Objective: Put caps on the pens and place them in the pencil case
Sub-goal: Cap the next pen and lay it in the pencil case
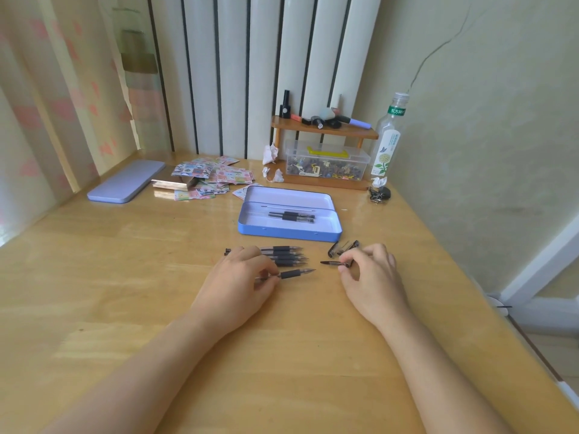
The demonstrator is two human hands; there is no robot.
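An open blue pencil case (288, 233) lies mid-table with two capped pens (291, 216) inside. Just in front of it, several uncapped black-grip pens (286, 255) lie side by side, tips pointing right. My left hand (241, 280) pinches one uncapped pen (296, 273) by its barrel, tip pointing right. My right hand (372, 270) holds a pen cap (335, 263) at its fingertips, the cap's clip end pointing left toward the pen tip, a small gap between them. Loose caps (343, 247) lie just behind my right hand.
The case's lid (127, 181) lies at the far left. Stickers (213, 177) and a small box are scattered behind the case. A wooden shelf (326, 131), a clear storage box (326, 164), a plastic bottle (388, 139) and binder clips (379, 193) stand at the back right. The table's right edge is close.
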